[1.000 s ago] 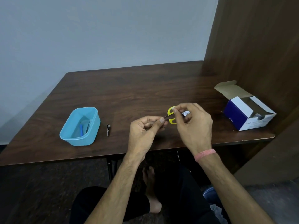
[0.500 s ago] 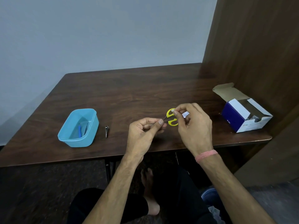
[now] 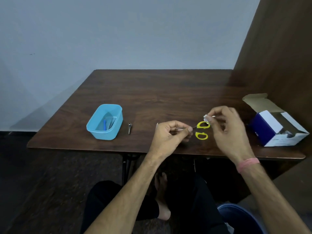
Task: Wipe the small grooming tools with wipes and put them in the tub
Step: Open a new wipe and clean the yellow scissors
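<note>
At centre frame, a person's left hand (image 3: 170, 134) pinches the blade end of small yellow-handled scissors (image 3: 202, 130) above the table (image 3: 152, 92) while the right hand (image 3: 226, 127) pinches a white wipe (image 3: 206, 117) by the upper handle loop. At left, a blue tub (image 3: 105, 122) holds a blue-handled tool (image 3: 104, 124) and a pale item too blurred to name, a metal clipper (image 3: 129, 128) just to its right. An opened blue-and-white box (image 3: 276, 127) sits at right, contents unclear.
</note>
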